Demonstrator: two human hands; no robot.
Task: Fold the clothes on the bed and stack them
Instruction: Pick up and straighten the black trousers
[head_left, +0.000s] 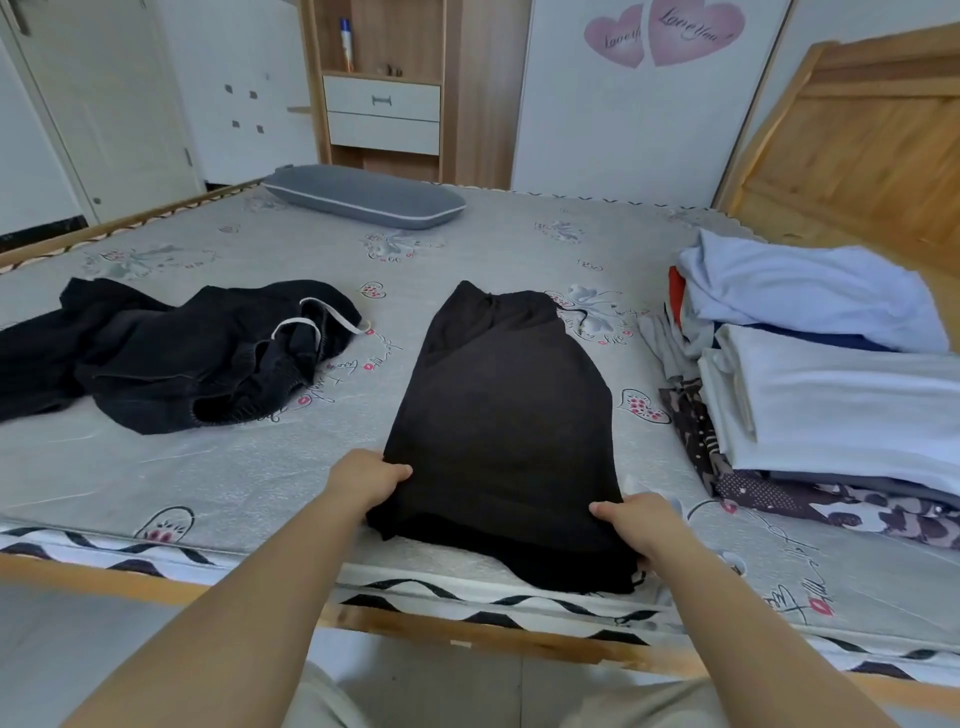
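on the left of the grey flower-printed mattress (260, 467) lay a crumpled heap of black trousers with a white drawstring (171, 353), unfolded, waistband gaping and cord looped loose. it looked soft and fairly heavy for cloth; it would want to be taken by the waistband corners and shaken flat, or the legs would tangle.

beside it, near the bed's front edge, the left hand (366, 478) pinched the near left corner of the dark brown-black thin fabric garment (504, 415), thumb on top and fingers curled under the hem. the garment lay flat in the middle of the mattress, already folded lengthwise into a long panel, narrow gathered waist end farthest from the person and wide hem end towards them, slightly overhanging the mattress edge. it read as light, limp and a little slippery, with no stiffness of its own, so the fold would probably slide unless both near corners were carried together. the right hand (641, 522) gripped the near right corner the same way, thumb over, fingers beneath. judging by this, the next fold would bring the hem up towards the waist.

further right stood the stack of folded clothes (831, 395): white and pale blue pieces on top, dark patterned cloth underneath, edges uneven. the black panel would likely go on that.

at the far side of the mattress lay a grey piped pillow (363, 197).
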